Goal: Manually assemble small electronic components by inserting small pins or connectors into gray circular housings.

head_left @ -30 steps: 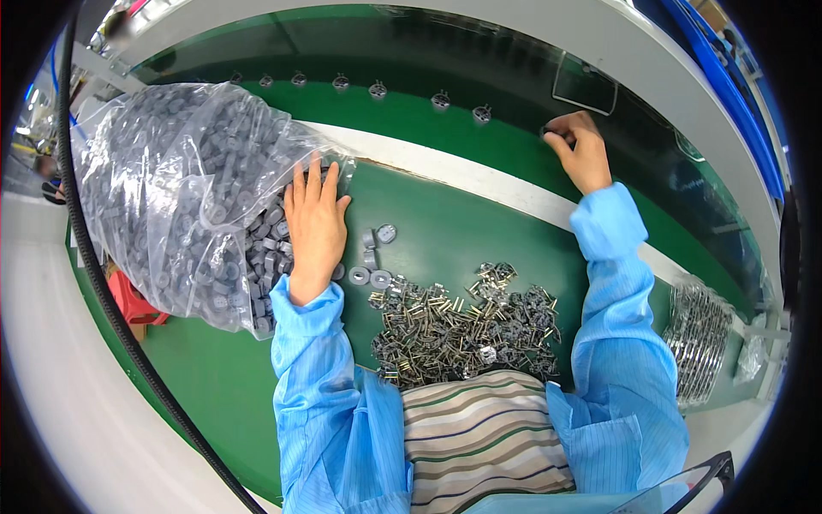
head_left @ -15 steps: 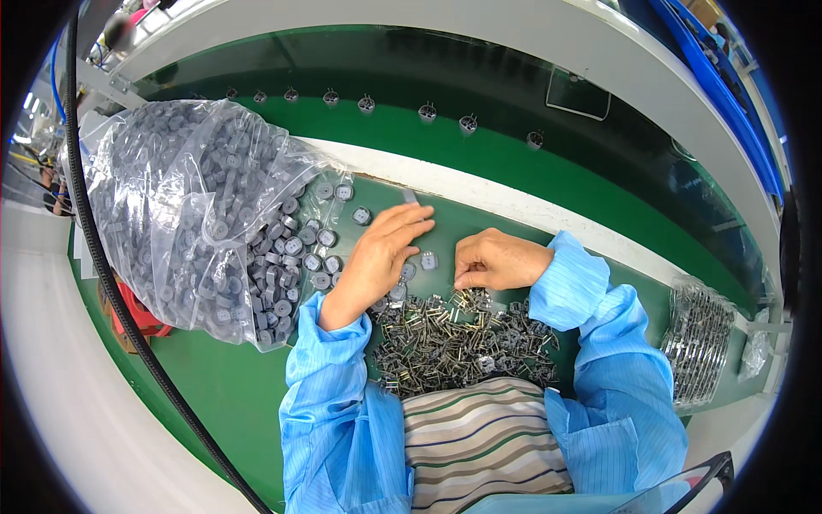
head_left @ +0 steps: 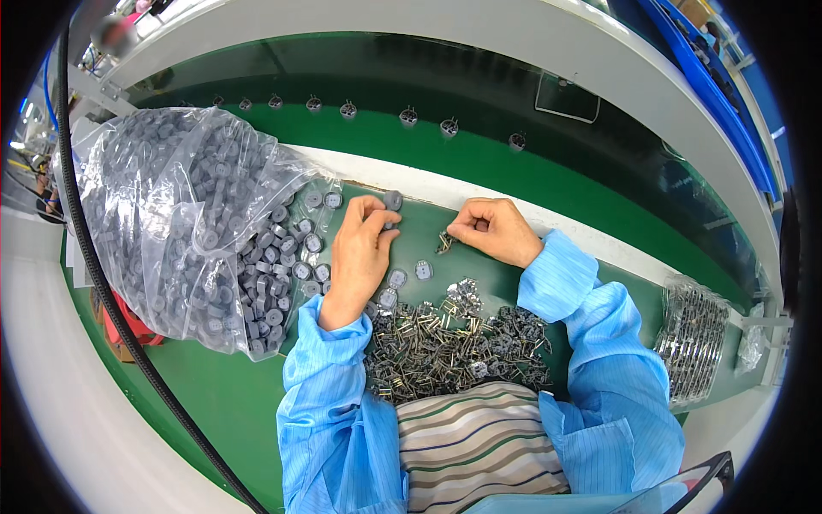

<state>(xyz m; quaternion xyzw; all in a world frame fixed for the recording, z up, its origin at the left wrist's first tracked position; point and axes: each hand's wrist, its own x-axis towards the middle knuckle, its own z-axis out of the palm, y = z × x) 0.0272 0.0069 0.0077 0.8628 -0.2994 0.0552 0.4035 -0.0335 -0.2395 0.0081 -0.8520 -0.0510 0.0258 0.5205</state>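
Observation:
My left hand [head_left: 360, 250] is closed, its thumb and fingers pinched around a small grey plastic housing [head_left: 390, 219], partly hidden by the fingertips. Another round grey housing [head_left: 393, 200] sits right at the fingers' far side. Between the thumb and forefinger of my right hand [head_left: 500, 231] is a small pronged metal part [head_left: 444, 243], held above the green bench. Nearer to me, against the striped cloth, lies a heap of similar pronged parts [head_left: 445, 351]. A few loose housings, one of them a squarish grey housing [head_left: 424, 270], lie between the hands and the heap.
A big clear plastic bag [head_left: 171, 231] spilling grey housings fills the left side. Beyond a white ledge [head_left: 411, 182], a green belt [head_left: 342, 141] carries a spaced row of assembled pieces. Packed parts in clear plastic [head_left: 692, 343] stand at right. A black cable [head_left: 111, 283] crosses the left.
My right hand has lifted from the heap and moved away from me with a pronged part. My left hand's fingers have curled in around a housing. The belt's pieces appear slightly further left.

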